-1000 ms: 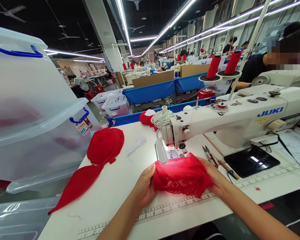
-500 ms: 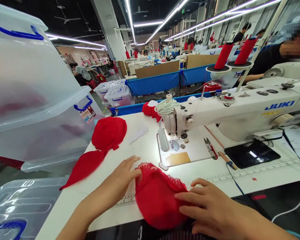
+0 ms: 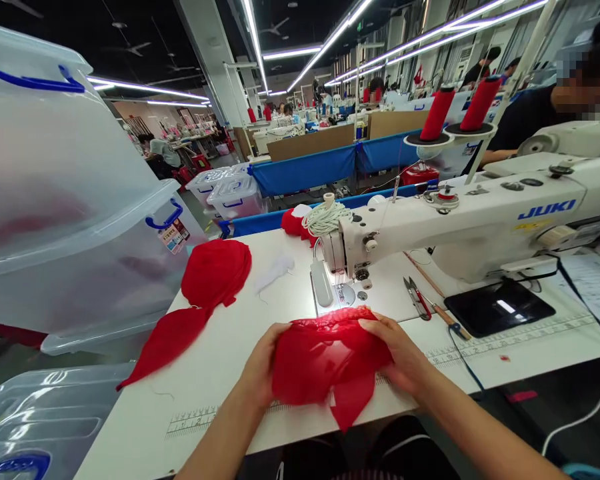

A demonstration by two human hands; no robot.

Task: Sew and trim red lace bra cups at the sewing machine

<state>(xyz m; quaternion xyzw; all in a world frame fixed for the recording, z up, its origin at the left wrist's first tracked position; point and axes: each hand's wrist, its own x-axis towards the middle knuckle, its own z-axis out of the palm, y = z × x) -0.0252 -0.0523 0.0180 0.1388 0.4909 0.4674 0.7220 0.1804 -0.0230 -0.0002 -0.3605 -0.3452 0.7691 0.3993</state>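
Note:
A red lace fabric piece [image 3: 325, 360] is held up just in front of the needle area of the white sewing machine [image 3: 460, 220]. My left hand [image 3: 260, 367] grips its left edge with fingers curled behind it. My right hand [image 3: 397, 353] grips its right side, fingers folded over the cloth. The fabric hangs slightly over the near edge of the white table [image 3: 220, 393], lit by the machine's lamp.
A stack of red cups [image 3: 215, 270] and a flat red piece [image 3: 167, 343] lie at the left. Clear plastic bins [image 3: 65, 220] stand beyond the table's left edge. Scissors [image 3: 415, 298], a dark tablet [image 3: 497, 309], red thread cones [image 3: 457, 107]. Another person [image 3: 540, 113] sits at back right.
The red fabric went from near the needle down to the table edge with my hands flat on it, and is now lifted back toward the machine, gripped by both hands.

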